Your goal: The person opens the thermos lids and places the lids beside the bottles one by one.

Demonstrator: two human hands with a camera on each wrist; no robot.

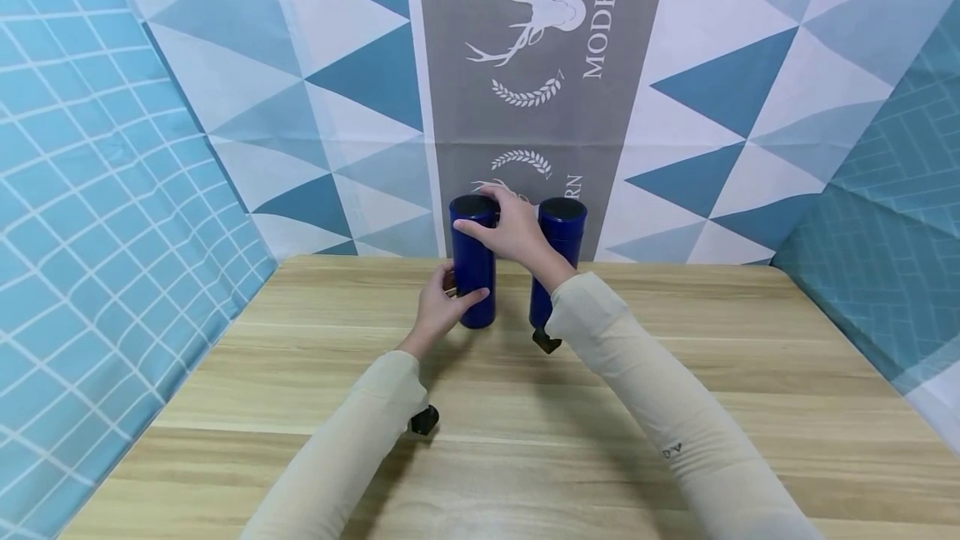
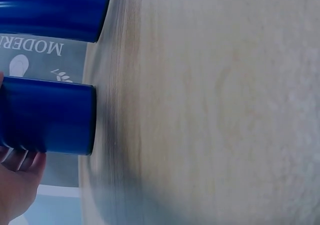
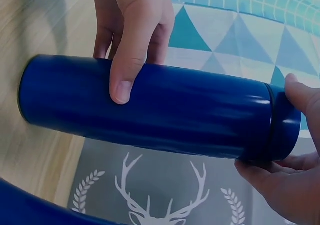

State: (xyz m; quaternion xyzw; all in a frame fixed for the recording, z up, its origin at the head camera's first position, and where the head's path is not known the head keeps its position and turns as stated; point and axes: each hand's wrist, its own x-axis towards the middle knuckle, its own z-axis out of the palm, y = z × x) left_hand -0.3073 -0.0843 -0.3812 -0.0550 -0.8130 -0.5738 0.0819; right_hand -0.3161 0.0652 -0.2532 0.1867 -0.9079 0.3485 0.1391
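Observation:
A dark blue vacuum flask [image 1: 474, 265] stands upright near the far side of the table, its black-topped lid [image 3: 286, 127] plain in the right wrist view. My left hand [image 1: 441, 305] grips its lower body from the left, thumb [image 3: 124, 85] across the front. Around the lid my right hand [image 1: 517, 227] curls, thumb and fingers on opposite sides. A second blue flask [image 1: 562, 232] stands upright just to the right, partly behind my right wrist, touched by neither palm nor fingertips. Whether the held flask's base touches the table I cannot tell.
The wooden table [image 1: 480, 457] reaches to a patterned cloth backdrop [image 1: 360, 107] with a grey deer panel behind the flasks. Blue tiled-pattern cloth [image 1: 82, 190] hangs on the left side. A small black device [image 1: 424, 421] sits under each wrist.

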